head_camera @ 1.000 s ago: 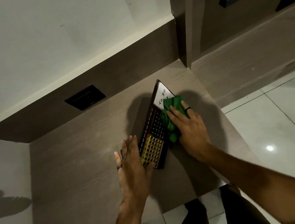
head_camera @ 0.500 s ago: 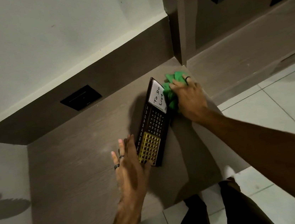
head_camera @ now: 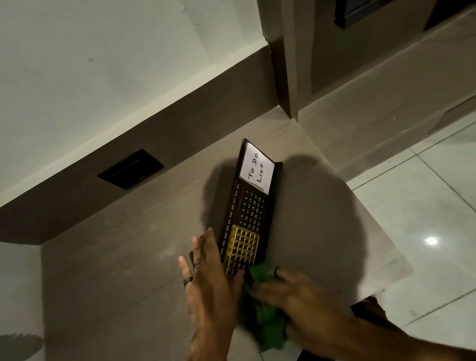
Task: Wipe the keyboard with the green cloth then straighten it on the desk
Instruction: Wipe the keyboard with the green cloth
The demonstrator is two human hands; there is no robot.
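Observation:
The keyboard (head_camera: 247, 215) is a long dark slab lying slanted on the brown desk (head_camera: 117, 279). It has gold keys at its near end, printed numbers in the middle and a white "To Do List" note at its far end. My left hand (head_camera: 209, 276) lies flat with fingers spread against the keyboard's near left edge. My right hand (head_camera: 299, 301) is closed on the crumpled green cloth (head_camera: 265, 318) just past the keyboard's near end, at the desk's front edge. The cloth hides the keyboard's near corner.
A black socket plate (head_camera: 131, 169) sits in the brown back panel. A brown pillar (head_camera: 284, 54) rises at the desk's back right corner. The desk ends to the right and front above a white tiled floor (head_camera: 445, 215). My dark trousers show below.
My right hand has swept the green cloth from the keyboard's far end, by the note, down to its near end. The left hand has stayed at the near left edge.

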